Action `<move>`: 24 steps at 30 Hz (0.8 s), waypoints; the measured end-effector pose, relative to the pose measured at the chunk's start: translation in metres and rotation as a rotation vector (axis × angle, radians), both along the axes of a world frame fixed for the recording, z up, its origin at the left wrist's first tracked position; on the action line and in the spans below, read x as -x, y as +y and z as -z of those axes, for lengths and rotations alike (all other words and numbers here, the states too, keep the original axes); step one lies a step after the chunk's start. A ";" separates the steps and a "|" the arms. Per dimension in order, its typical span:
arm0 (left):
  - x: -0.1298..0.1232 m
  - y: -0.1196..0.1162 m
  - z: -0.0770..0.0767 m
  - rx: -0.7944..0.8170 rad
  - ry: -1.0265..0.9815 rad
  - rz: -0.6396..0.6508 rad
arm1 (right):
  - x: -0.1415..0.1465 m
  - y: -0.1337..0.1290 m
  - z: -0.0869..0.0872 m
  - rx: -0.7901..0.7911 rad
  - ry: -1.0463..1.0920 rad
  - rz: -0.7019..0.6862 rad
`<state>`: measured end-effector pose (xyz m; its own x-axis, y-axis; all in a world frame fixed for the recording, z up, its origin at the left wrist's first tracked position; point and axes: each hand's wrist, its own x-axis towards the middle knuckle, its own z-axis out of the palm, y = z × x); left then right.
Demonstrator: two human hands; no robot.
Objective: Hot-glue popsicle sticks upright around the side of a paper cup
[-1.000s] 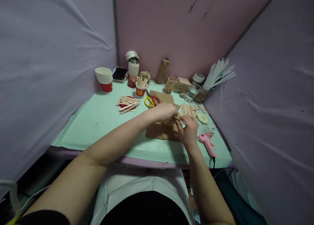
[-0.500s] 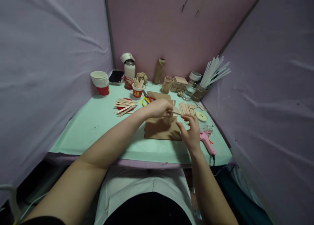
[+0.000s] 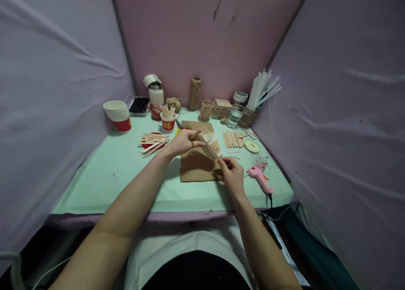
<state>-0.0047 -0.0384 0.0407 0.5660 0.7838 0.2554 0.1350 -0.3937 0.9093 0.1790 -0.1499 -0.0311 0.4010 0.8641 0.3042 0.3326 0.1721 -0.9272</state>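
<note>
A paper cup (image 3: 215,145) with flat wooden craft sticks (image 3: 207,148) along its near side is tilted over a brown board (image 3: 199,169). My left hand (image 3: 185,143) is closed at the upper left of the cup, gripping the sticked side near the rim; one stick end juts up past the fingers. My right hand (image 3: 233,172) pinches the lower end of a craft stick by the cup's base, its fingers curled. How far the fingers touch the cup itself is partly hidden.
A pink glue gun (image 3: 261,178) lies at right, beside a round yellowish lid (image 3: 252,146). Loose sticks lie in a row (image 3: 233,139) and on a red dish (image 3: 145,145). Behind stand a red cup of sticks (image 3: 168,123), stacked cups (image 3: 117,115) and a water glass (image 3: 234,117).
The stick held between both hands has come down against the cup, which is now lifted and tilted. My right hand has moved left and closed further. The view has shifted right.
</note>
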 end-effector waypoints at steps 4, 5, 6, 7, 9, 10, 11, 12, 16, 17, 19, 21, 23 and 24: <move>-0.004 -0.001 0.012 0.000 -0.016 -0.007 | -0.001 0.005 0.007 0.042 0.090 -0.004; -0.005 -0.001 0.015 -0.003 -0.017 -0.005 | -0.001 0.006 0.009 0.055 0.109 -0.006; -0.005 -0.001 0.017 -0.007 -0.015 -0.005 | -0.002 0.007 0.011 0.068 0.128 -0.007; -0.006 -0.001 0.019 -0.013 -0.009 -0.009 | -0.002 0.008 0.013 0.079 0.149 -0.006; -0.006 -0.001 0.023 -0.025 0.011 -0.020 | -0.003 0.008 0.016 0.095 0.180 -0.008; -0.006 -0.001 0.024 -0.031 0.016 -0.024 | -0.003 0.008 0.017 0.099 0.190 -0.009; -0.006 -0.001 0.025 -0.040 0.016 -0.027 | -0.003 0.008 0.017 0.102 0.196 -0.012; -0.005 -0.001 0.026 -0.050 0.012 -0.030 | -0.003 0.007 0.017 0.105 0.201 -0.016; -0.005 0.000 0.028 -0.081 0.019 -0.045 | -0.003 0.005 0.014 0.110 0.221 -0.037; -0.005 0.000 0.028 -0.078 0.028 -0.046 | -0.003 0.004 0.013 0.111 0.225 -0.043; -0.005 0.000 0.028 -0.067 0.040 -0.044 | -0.003 0.004 0.011 0.118 0.231 -0.056; -0.005 0.001 0.028 -0.065 0.040 -0.041 | -0.003 0.003 0.010 0.132 0.245 -0.069; -0.005 0.001 0.028 -0.076 0.023 -0.036 | -0.003 0.003 0.009 0.148 0.271 -0.078; -0.005 0.001 0.028 -0.082 0.012 -0.032 | -0.003 0.003 0.008 0.156 0.287 -0.082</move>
